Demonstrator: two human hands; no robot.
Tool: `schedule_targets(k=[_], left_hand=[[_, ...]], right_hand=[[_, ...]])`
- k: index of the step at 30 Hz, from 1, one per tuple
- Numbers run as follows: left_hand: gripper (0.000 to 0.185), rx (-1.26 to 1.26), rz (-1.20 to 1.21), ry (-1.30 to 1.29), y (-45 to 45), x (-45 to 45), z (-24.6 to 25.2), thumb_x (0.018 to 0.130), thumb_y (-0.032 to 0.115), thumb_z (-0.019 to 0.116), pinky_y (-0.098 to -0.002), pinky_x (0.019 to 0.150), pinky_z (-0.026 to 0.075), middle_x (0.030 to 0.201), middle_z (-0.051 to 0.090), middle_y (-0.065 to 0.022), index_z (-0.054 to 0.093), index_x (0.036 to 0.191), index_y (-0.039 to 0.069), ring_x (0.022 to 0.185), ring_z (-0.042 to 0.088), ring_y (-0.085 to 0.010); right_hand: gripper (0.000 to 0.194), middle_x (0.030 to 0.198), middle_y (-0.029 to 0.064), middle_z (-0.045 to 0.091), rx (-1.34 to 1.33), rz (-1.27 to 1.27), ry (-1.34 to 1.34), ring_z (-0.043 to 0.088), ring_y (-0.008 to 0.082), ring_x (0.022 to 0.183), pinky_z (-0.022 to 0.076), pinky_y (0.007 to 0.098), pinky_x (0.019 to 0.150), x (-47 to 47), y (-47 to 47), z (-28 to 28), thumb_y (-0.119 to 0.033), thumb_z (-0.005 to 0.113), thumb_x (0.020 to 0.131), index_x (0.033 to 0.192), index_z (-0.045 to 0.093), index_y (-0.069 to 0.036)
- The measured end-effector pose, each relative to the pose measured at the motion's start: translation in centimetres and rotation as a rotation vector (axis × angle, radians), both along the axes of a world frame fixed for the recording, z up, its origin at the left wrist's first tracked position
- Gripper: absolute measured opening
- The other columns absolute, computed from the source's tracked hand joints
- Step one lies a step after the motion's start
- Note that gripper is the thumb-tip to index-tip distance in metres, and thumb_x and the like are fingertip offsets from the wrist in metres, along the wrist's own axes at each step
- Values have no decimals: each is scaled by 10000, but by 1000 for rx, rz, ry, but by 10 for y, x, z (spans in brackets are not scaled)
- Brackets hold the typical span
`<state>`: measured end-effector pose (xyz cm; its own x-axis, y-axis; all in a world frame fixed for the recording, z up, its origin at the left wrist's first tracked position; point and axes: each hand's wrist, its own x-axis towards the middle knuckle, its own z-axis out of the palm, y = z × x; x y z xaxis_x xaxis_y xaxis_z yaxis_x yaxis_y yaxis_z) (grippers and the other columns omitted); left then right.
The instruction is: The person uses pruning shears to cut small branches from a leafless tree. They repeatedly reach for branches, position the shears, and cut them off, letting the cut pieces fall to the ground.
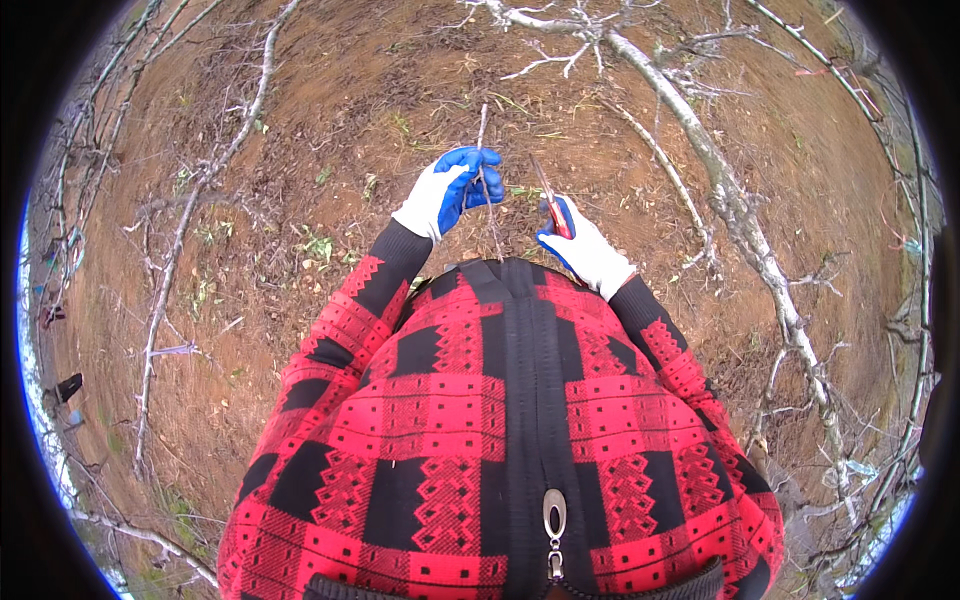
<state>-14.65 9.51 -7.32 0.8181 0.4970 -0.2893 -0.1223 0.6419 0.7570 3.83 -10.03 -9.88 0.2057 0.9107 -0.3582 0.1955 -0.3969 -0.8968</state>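
Note:
My left hand [454, 187], in a white glove with a blue coated palm, is closed on a thin cut twig [487, 199] held upright in front of my jacket. The twig's tip rises above the fingers and its lower end reaches down to the jacket's edge. To its right, my right hand [585, 240], gloved the same way, grips a red-handled cutting tool [556, 214], which looks like a folding knife or pruning tool. Its narrow blade points up and slightly left, apart from the twig. The fingers beneath the handle are partly hidden.
A thick, pale bare branch [720, 180] with side shoots runs down the right side. A thinner branch [184, 225] curves down the left, with a purple strip [174, 350] tied to it. Brown soil [330, 172] below bears leaf litter, twigs and green sprigs.

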Motion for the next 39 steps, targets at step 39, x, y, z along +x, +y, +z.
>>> schedule_targets(k=[39], left_hand=[[284,-5,-344,123,-19,-23,21,965,191,623,-293,744,527,827,674,-77,666,1130,-36,769,649,-163]], right_hand=[[371,1035,62,614,134,-127,331,638,176,948,530,336,841,13,36,38,-221,643,962,1263,519,-42]])
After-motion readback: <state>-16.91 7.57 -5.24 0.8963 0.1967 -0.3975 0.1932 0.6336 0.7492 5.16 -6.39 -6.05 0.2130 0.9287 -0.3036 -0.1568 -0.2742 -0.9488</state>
